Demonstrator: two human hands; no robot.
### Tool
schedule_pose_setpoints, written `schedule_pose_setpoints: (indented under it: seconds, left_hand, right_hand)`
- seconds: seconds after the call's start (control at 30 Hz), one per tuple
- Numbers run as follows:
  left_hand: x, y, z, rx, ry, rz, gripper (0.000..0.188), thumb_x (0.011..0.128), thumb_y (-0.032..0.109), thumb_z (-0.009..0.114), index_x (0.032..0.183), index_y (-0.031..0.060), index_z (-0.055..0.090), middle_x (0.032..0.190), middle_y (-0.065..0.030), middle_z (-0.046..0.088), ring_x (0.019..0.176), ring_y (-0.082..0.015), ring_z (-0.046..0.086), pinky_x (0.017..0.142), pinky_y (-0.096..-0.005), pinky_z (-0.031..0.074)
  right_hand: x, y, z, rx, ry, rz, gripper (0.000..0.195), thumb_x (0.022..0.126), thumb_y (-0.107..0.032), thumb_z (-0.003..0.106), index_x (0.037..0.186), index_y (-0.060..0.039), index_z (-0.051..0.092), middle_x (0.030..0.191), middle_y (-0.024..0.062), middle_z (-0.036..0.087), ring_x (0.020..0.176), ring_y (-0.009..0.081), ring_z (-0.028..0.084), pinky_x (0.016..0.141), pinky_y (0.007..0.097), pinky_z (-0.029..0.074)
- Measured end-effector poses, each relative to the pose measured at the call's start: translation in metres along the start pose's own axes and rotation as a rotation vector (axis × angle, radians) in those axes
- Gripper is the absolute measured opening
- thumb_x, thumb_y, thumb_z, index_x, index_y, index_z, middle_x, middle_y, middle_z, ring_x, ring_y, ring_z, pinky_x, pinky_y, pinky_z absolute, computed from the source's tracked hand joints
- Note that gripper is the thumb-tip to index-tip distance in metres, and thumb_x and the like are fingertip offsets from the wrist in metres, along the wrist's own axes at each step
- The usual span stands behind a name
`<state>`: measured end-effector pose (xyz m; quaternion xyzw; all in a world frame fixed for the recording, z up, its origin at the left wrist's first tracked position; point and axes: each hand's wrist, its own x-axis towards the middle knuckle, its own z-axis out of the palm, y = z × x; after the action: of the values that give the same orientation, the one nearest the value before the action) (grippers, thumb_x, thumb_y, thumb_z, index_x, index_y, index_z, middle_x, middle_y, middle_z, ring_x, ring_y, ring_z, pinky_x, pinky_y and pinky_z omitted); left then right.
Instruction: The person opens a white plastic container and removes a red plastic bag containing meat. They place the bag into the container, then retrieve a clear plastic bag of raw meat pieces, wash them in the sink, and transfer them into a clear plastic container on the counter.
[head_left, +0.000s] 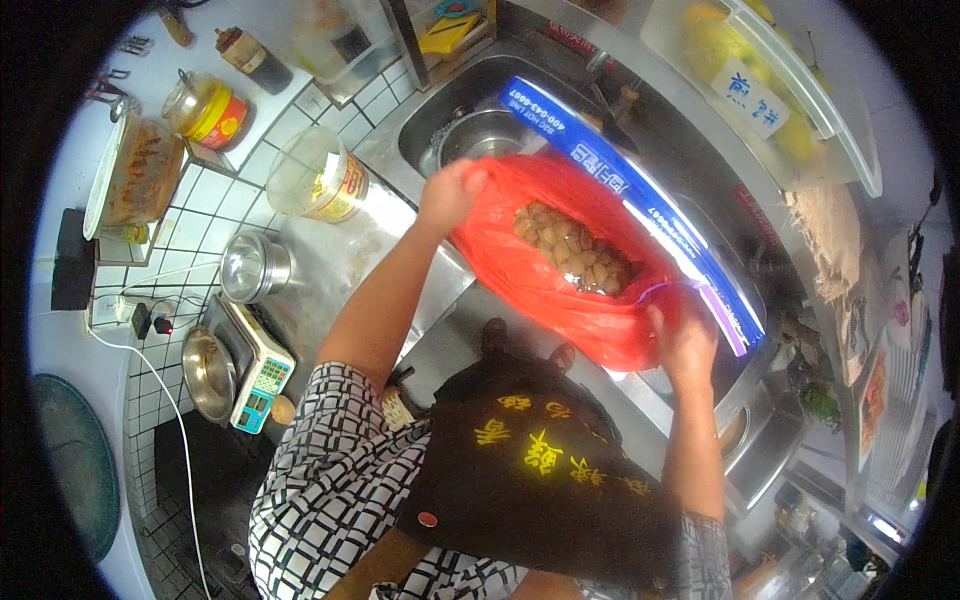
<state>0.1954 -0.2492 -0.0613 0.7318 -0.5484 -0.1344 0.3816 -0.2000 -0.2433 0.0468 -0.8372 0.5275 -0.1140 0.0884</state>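
A red plastic bag (517, 262) is stretched open between my hands over the front edge of a steel sink. Inside it lie several tan, shell-like pieces, perhaps clams (570, 247), with a wet shine. My left hand (454, 196) grips the bag's upper left rim. At the right end, my right hand (686, 337) holds the other side of the rim, its fingers partly blurred. Behind the bag, a long blue box with white writing (570, 135) lies slantwise across the sink. A thin purple strip (724, 319) shows along that box near my right hand.
A steel pot (484, 135) sits in the sink (420, 112). To the left stand a clear plastic tub (300, 172), stacked steel bowls (255, 266) and a digital scale (262, 382) beside a metal bowl (208, 375). A plastic bin of yellow items (832, 142) is at upper right.
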Motion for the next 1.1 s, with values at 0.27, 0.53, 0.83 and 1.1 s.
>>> schedule_pose_setpoints:
  seconds: [0.27,0.53,0.83,1.1]
  left_hand:
    - [0.008,-0.187,0.065,-0.197,-0.078,-0.528,0.025,0.088,0.024,0.059,0.097,0.0030,0.070,0.096,-0.0189,0.070,0.088,-0.0347,0.068,0.076,-0.0404,0.052]
    - [-0.049,-0.073,0.007,0.155,0.066,-0.453,0.035,0.086,0.037,0.063,0.076,0.0035,0.066,0.077,-0.0179,0.067,0.073,-0.0341,0.065,0.070,-0.0410,0.049]
    - [-0.053,-0.087,0.006,-0.575,-0.213,-0.886,0.017,0.088,0.018,0.058,0.078,0.0045,0.063,0.067,-0.0091,0.065,0.059,-0.0192,0.064,0.052,-0.0309,0.049]
    - [-0.054,-0.029,-0.023,-0.946,-0.098,-0.822,0.020,0.088,0.008,0.055,0.108,0.0048,0.062,0.089,-0.0055,0.070,0.077,-0.0187,0.068,0.074,-0.0323,0.056]
  right_hand:
    - [-0.030,-0.009,0.039,0.237,-0.383,-0.338,0.037,0.077,-0.016,0.074,0.109,-0.0041,0.063,0.107,0.0193,0.063,0.100,0.0361,0.061,0.089,0.0436,0.048]
    - [-0.117,0.015,0.040,0.339,-0.438,-0.161,0.014,0.082,-0.003,0.062,0.095,-0.0031,0.065,0.085,0.0200,0.063,0.078,0.0380,0.063,0.070,0.0436,0.052]
    - [-0.118,0.060,0.103,0.242,-0.124,-0.079,0.032,0.082,0.000,0.058,0.112,-0.0073,0.065,0.107,0.0213,0.066,0.096,0.0416,0.064,0.082,0.0451,0.052]
    - [-0.113,0.037,0.099,0.913,0.064,0.688,0.040,0.077,-0.010,0.072,0.114,0.0037,0.060,0.109,0.0188,0.066,0.101,0.0332,0.064,0.086,0.0400,0.051]
